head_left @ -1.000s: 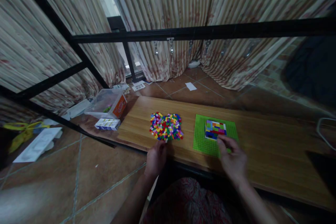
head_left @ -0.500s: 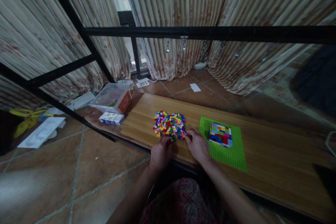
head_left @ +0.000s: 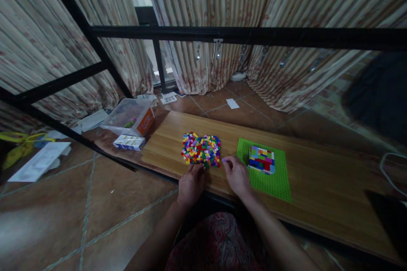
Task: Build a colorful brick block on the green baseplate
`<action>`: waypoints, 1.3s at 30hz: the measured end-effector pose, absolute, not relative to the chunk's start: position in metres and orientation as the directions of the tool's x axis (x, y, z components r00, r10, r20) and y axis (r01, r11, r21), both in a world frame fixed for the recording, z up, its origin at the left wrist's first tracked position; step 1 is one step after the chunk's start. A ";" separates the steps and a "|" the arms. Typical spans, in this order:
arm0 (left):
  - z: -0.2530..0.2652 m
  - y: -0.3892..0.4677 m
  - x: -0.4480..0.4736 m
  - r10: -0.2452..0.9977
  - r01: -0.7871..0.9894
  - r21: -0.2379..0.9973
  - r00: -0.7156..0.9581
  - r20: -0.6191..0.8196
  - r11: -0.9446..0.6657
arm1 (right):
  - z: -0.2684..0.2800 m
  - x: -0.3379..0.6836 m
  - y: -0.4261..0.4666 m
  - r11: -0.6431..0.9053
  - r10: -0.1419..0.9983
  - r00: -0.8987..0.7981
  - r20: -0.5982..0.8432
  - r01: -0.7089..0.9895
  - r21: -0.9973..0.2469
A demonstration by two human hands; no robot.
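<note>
A wooden worktop (head_left: 324, 182) runs lengthwise across the view, above a brown tiled floor (head_left: 127, 207). Nearest, a red-patterned cloth (head_left: 219, 237) covers the person's lap. The left hand (head_left: 191, 184) lies at the worktop's near edge, its fingertips drawn together at the near side of a heap of small bricks (head_left: 200, 148); I cannot tell whether that grip holds a piece. The right hand (head_left: 238, 176) is between the heap and a green baseplate (head_left: 273, 187), its grip pinching a tiny purple brick (head_left: 224, 159) just beside the heap. On the baseplate sits a low multicoloured brick block (head_left: 262, 159). Off the worktop's left end lie a small white-and-blue box (head_left: 129, 142) and, behind it, a clear bin (head_left: 121, 123) with an orange label. Farther off, a white paper (head_left: 232, 103) lies on the floor; a black bar (head_left: 238, 34) with hanging clips crosses in front of striped curtains (head_left: 216, 0).
</note>
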State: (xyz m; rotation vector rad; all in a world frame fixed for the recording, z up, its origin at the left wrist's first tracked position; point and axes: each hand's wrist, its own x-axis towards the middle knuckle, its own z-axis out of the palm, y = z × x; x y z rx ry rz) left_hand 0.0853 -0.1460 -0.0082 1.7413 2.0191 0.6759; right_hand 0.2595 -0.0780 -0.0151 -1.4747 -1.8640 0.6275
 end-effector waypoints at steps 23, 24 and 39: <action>0.000 -0.142 0.131 0.982 0.713 0.687 0.015 0.188 -0.142 | -0.006 0.383 -0.105 0.016 0.949 0.286 0.132 0.375 -0.927; 0.002 -0.139 0.137 0.982 0.707 0.689 0.045 0.181 -0.160 | -0.002 0.384 -0.100 0.022 0.951 0.273 0.145 0.408 -0.913; 0.008 -0.080 0.226 0.935 0.568 0.805 0.350 -0.050 -0.170 | 0.017 0.371 -0.057 -0.075 0.981 0.173 0.086 0.752 -0.655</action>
